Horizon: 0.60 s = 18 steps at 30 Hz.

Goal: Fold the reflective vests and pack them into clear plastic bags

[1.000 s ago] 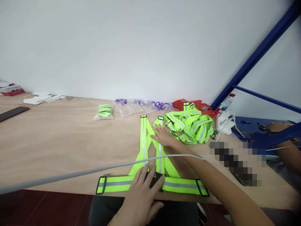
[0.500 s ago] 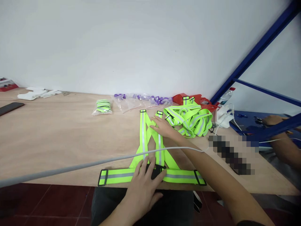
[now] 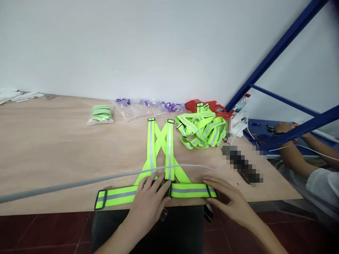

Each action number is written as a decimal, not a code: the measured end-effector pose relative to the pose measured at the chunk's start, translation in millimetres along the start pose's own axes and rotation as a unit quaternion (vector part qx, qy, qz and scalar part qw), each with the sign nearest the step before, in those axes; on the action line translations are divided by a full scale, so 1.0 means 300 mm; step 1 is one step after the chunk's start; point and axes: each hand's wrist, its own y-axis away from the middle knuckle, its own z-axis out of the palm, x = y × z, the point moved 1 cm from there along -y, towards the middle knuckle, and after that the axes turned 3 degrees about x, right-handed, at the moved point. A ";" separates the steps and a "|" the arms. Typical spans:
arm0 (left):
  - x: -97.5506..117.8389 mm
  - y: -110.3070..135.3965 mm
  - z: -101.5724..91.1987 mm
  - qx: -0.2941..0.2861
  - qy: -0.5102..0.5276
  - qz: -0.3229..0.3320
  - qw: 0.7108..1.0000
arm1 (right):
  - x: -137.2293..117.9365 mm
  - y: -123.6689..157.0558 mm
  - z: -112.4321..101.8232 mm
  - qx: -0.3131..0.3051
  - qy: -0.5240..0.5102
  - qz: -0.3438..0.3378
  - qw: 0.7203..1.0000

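A neon-yellow reflective harness (image 3: 150,148) with grey stripes lies flat on the table, its two shoulder straps pointing away and crossing behind. Its waist belt (image 3: 122,196) runs along the table's front edge, with a black slider at each end. My left hand (image 3: 150,197) rests with spread fingers over the black buckle at the belt's middle, hiding most of it. At the belt's right end is my right hand (image 3: 230,199), fingers at the upper edge and thumb at the lower, spread apart around the black slider (image 3: 208,191).
Behind the harness lie a heap of similar straps (image 3: 202,128), a red bag (image 3: 192,105), clear bags with purple pieces (image 3: 145,106) and a bagged folded strap (image 3: 101,113). A grey cable (image 3: 79,183) crosses above the belt. A co-worker's arms (image 3: 293,155) are at right, beyond a blue frame (image 3: 278,51).
My right hand has come back from the right shoulder strap to the belt's right end. My left hand stays on the buckle. The whole view has shifted to the right.
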 end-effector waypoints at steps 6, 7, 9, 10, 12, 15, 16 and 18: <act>-0.021 -0.003 -0.016 0.007 0.046 -0.010 0.999 | 0.043 0.006 0.007 -0.001 0.031 -0.015 0.999; -0.022 -0.003 -0.016 0.010 0.049 -0.011 0.999 | 0.052 0.003 0.011 0.004 0.036 -0.026 0.999; -0.020 -0.005 -0.018 0.020 0.055 -0.012 0.998 | 0.069 -0.001 0.021 0.023 0.042 -0.051 0.998; -0.018 -0.006 -0.019 0.024 0.057 -0.012 0.998 | 0.076 -0.001 0.025 0.032 0.046 -0.060 0.997; -0.014 -0.008 -0.019 0.028 0.058 -0.017 0.998 | 0.084 0.000 0.033 0.045 0.053 -0.073 0.995; -0.011 -0.007 -0.015 0.026 0.058 -0.036 0.997 | 0.081 0.005 0.040 0.048 0.060 -0.073 0.994; -0.010 -0.006 -0.013 0.025 0.059 -0.040 0.997 | 0.077 0.008 0.042 0.049 0.062 -0.071 0.994; -0.007 -0.004 -0.011 0.025 0.059 -0.041 0.997 | 0.069 0.016 0.046 0.053 0.065 -0.068 0.994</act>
